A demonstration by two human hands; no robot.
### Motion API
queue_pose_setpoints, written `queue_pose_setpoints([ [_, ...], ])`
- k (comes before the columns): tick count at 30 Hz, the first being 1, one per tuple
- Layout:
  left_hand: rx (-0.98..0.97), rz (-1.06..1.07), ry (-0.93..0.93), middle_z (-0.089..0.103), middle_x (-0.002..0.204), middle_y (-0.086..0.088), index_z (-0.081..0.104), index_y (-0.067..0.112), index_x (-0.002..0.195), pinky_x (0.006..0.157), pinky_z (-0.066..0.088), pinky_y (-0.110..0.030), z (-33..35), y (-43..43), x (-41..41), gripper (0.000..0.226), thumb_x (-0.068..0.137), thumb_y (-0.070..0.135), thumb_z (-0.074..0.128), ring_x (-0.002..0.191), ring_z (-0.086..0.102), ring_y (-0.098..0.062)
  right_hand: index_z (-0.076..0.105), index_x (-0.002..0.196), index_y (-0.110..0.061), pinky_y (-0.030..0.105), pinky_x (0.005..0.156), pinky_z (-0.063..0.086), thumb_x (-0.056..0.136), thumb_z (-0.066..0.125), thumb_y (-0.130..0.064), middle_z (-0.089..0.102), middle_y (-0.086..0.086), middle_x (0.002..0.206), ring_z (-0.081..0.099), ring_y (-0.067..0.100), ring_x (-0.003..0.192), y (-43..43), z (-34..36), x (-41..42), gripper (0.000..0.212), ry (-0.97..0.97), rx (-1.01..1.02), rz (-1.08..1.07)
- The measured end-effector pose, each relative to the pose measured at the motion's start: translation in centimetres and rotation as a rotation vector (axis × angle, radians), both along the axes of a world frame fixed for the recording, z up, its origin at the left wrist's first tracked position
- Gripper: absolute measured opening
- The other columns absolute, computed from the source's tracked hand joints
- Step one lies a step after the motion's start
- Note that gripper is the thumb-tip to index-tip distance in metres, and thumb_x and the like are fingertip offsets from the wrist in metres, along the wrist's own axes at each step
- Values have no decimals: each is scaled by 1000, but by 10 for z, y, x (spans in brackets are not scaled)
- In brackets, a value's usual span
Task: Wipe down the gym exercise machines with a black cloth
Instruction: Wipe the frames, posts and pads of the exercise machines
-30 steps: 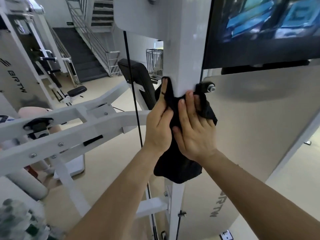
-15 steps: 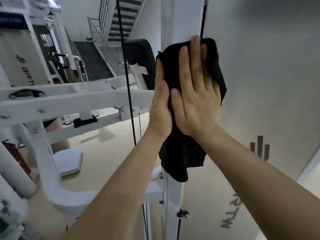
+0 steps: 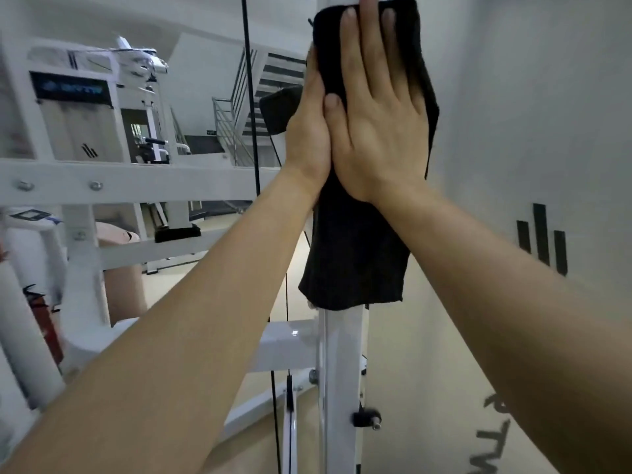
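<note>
A black cloth (image 3: 355,254) is wrapped round the white upright post (image 3: 342,378) of a gym machine, its lower end hanging loose. My right hand (image 3: 379,111) lies flat on the front of the cloth with fingers stretched upward to the frame's top edge. My left hand (image 3: 309,128) presses the cloth against the post's left side, thumb edge against my right hand. The post behind the cloth is hidden.
A black cable (image 3: 254,159) runs vertically just left of the post. A white horizontal beam (image 3: 119,181) with bolts crosses at left. The machine's grey shroud panel (image 3: 513,131) fills the right. A knob (image 3: 366,417) sticks out low on the post. Stairs (image 3: 273,83) stand behind.
Both hands have slid the cloth upward along the post, from beside a bolt under the dark screen to a higher stretch; my view has tilted up with them.
</note>
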State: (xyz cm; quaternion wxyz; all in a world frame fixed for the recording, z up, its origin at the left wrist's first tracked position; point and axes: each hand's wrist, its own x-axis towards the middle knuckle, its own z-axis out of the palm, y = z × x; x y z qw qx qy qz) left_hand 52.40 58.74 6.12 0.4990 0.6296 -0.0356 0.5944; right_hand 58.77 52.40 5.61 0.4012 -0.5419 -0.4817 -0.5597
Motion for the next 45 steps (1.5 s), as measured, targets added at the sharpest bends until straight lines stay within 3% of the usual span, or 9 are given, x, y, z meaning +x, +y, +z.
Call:
queue_pose_setpoints([
  [5, 2, 9, -55, 44, 148, 6, 27, 11, 154, 103, 39, -9, -41, -11, 7, 45, 111, 19, 16, 121, 51, 11, 20, 157, -11, 33, 124, 9, 103, 29, -29, 17, 7, 165, 12, 20, 153, 4, -24, 3, 58, 11, -35, 83],
  [10, -69, -114, 91, 33, 161, 1, 29, 17, 156, 125, 14, -40, -133, 2, 3, 63, 103, 48, 39, 150, 26, -11, 24, 156, -11, 32, 120, 20, 101, 37, -27, 18, 10, 164, 17, 23, 152, -8, -115, 11, 59, 17, -161, 177],
  [14, -144, -115, 115, 41, 156, -1, 34, 16, 154, 125, 18, -38, -104, 8, -2, 74, 94, 56, 48, 146, 35, -11, 23, 156, -14, 33, 120, 19, 102, 33, -31, 18, 8, 164, 19, 24, 151, -8, -112, 14, 58, -30, -175, 108],
  [19, -55, 30, 104, 44, 155, 2, 36, 18, 154, 122, 26, -31, -74, 4, 0, 54, 107, 45, 29, 142, 38, -5, 19, 158, -12, 35, 124, 7, 104, 32, -27, 15, 10, 165, 10, 26, 153, -4, -60, 13, 57, -67, -138, 29],
  [23, 136, 198, 212, 23, 162, 13, 16, 18, 159, 117, 19, -13, -116, -4, -15, 51, 110, 31, 19, 144, 23, 9, 21, 157, -10, 36, 123, 14, 104, 33, -29, 15, 12, 164, 11, 25, 153, -4, -97, 12, 58, -4, -128, 72],
  [26, 217, 381, 383, 35, 156, 20, 16, 31, 159, 111, 28, -12, -145, -14, -32, 55, 106, 41, 25, 134, 37, 14, 21, 157, -10, 35, 123, 15, 104, 32, -30, 14, 11, 164, 10, 24, 153, -6, -141, 14, 57, 39, -141, 90],
  [33, 424, 786, 643, 45, 152, 4, 18, 26, 159, 105, 42, -34, -202, -35, -49, 55, 106, 30, 30, 131, 47, -16, 20, 156, -10, 38, 121, 22, 105, 34, -30, 13, 9, 163, 9, 25, 153, -12, -216, 19, 56, 20, -227, 68],
  [38, 575, 1013, 645, 49, 149, -9, 40, 5, 149, 111, 39, -40, -229, -37, -55, 50, 104, 26, 33, 136, 47, -24, 21, 155, -13, 32, 118, 19, 104, 40, -30, 15, 6, 163, 8, 22, 153, -17, -239, 15, 57, 38, -259, 93],
  [45, 717, 1206, 529, 39, 156, -11, 47, 10, 147, 121, 27, -43, -290, -52, -56, 43, 103, 9, 45, 148, 31, -26, 25, 154, -13, 33, 121, 18, 101, 50, -24, 20, 5, 162, 12, 22, 153, -30, -273, 20, 60, 37, -303, 133],
])
